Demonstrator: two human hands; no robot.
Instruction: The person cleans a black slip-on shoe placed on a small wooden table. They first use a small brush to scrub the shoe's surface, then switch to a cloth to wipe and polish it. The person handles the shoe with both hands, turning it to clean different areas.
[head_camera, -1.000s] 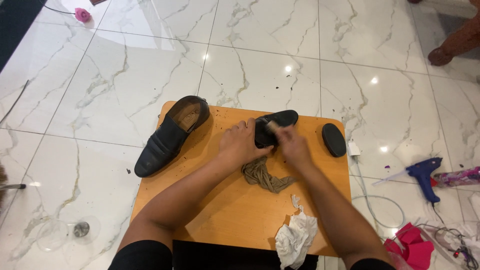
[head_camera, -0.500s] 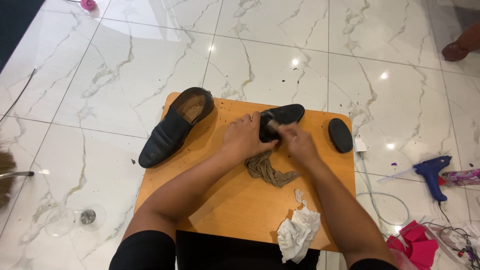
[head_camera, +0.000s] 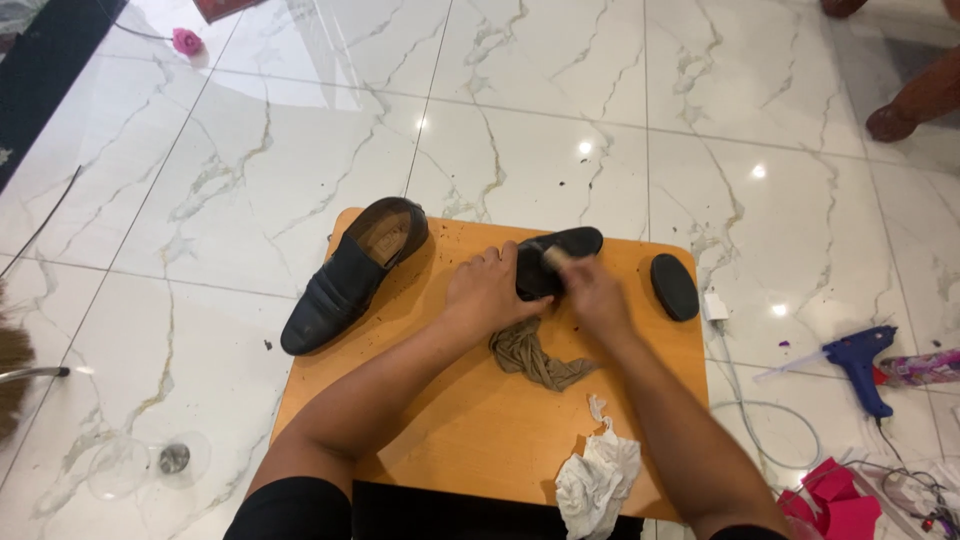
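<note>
A black shoe sole (head_camera: 575, 243) lies across the far side of a small wooden board (head_camera: 460, 420). My left hand (head_camera: 487, 293) presses down on the sole's near end and holds it. My right hand (head_camera: 590, 290) grips a small pale tool (head_camera: 553, 257) whose tip touches the sole. A black leather shoe (head_camera: 350, 275) rests on the board's left corner, toe hanging over the edge. A black oval heel piece (head_camera: 674, 287) sits on the right side. A brownish crumpled cloth (head_camera: 535, 358) lies under my wrists.
A crumpled white tissue (head_camera: 597, 475) lies at the board's near edge. On the marble floor to the right are a blue glue gun (head_camera: 858, 360) with its cord, and pink scraps (head_camera: 830, 500). A clear glass lid (head_camera: 150, 462) lies at left. A person's foot (head_camera: 905, 110) is at far right.
The view has shifted slightly. My right hand has slid a little along the sole with the tool; my left hand stays on the sole.
</note>
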